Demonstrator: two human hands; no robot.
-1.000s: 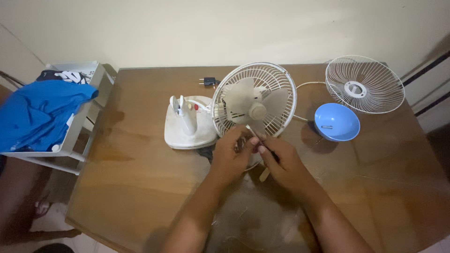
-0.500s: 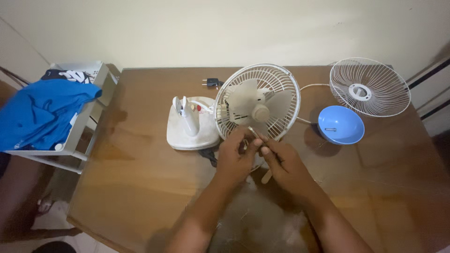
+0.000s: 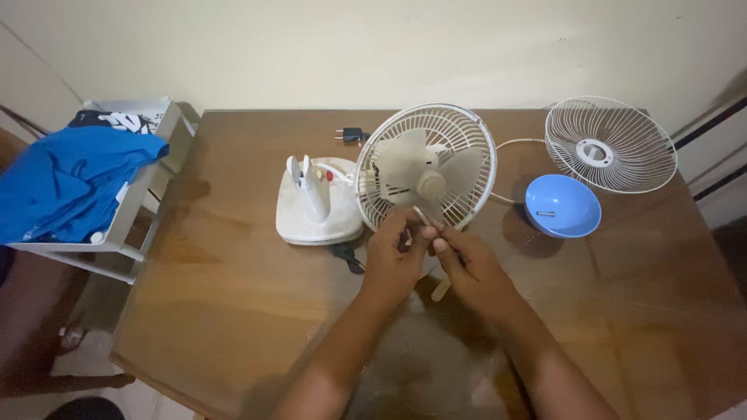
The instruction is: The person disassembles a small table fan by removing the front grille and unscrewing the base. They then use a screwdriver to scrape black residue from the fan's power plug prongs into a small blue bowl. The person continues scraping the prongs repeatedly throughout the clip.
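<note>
Fan (image 3: 426,167) just beyond hands (image 3: 436,257) (touching).

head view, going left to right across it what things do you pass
blue cloth → white rack → fan base → fan head with rear grille → blue bowl → loose front grille
</note>
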